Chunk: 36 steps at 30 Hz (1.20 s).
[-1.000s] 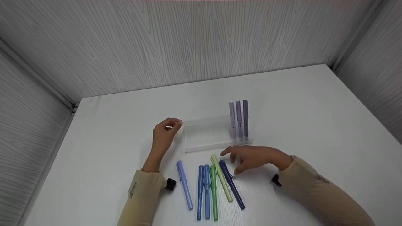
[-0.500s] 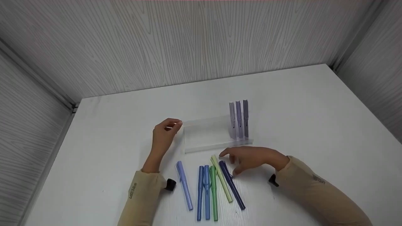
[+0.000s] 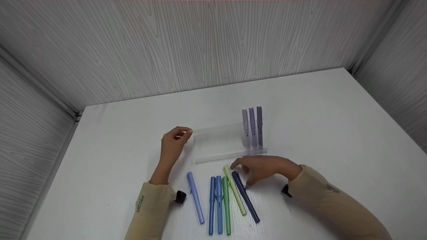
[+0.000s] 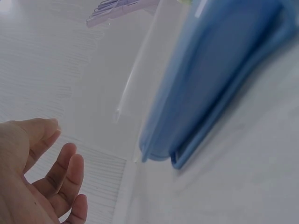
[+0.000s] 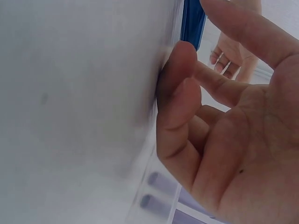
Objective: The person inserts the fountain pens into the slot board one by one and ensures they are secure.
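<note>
At the left end of a clear plastic pen stand [image 3: 213, 158], my left hand [image 3: 171, 146] pinches the upper corner between thumb and forefinger. Three purple pens [image 3: 253, 128] stand upright side by side at the stand's right end. My right hand [image 3: 262, 168] is just in front of the stand, fingers bent and parted, holding nothing. Its thumb is right by the clip of a navy blue pen [image 3: 246, 197], and its forefinger reaches over toward the cap of a pale green pen [image 3: 235, 190]. The right wrist view shows the curled fingers [image 5: 180, 107] low over the white table.
A green pen [image 3: 227, 205] and two blue pens [image 3: 219, 203] lie close together left of the pale green one. Apart to their left lies a periwinkle pen [image 3: 195, 198]. Wood-grain panels [image 3: 213, 43] border the white table [image 3: 317, 110] behind and at the sides.
My right hand has shifted slightly left, bringing its forefinger to the pale green pen's cap and its thumb to the navy pen. My left hand keeps its place on the stand.
</note>
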### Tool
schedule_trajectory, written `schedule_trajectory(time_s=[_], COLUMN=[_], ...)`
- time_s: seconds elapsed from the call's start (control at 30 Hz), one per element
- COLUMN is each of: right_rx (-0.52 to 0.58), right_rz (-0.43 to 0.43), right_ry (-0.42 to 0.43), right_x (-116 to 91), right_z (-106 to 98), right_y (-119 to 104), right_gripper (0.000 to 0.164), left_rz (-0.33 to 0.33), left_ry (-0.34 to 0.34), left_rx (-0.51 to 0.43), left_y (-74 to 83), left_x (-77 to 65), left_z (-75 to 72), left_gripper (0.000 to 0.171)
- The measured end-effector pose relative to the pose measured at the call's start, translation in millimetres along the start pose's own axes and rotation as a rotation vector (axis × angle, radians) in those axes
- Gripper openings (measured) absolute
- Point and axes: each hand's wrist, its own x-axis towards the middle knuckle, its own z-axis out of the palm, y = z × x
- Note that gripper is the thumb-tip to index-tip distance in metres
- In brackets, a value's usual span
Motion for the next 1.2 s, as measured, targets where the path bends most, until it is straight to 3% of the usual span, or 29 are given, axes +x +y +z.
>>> schedule_trajectory(time_s=[0.2, 0.43, 1.2], right_rx=[0.003, -0.042, -0.076], right_rz=[0.002, -0.062, -0.070], right_ry=[-0.005, 0.002, 0.023], right_x=[0.3, 0.9, -1.1], right_z=[-0.8, -1.2, 1.4], right_y=[-0.4, 3.1, 1.8], right_gripper=[0.065, 0.060, 0.052], left_rz=[0.005, 0.037, 0.019], left_ry=[-0.006, -0.028, -0.015], left_rx=[-0.010, -0.051, -0.013], left_y=[1.8, -2.9, -2.1], left_x=[0.4, 3.1, 0.8], left_z=[-1.0, -0.9, -0.2], left_gripper=[0.018, 0.022, 0.020])
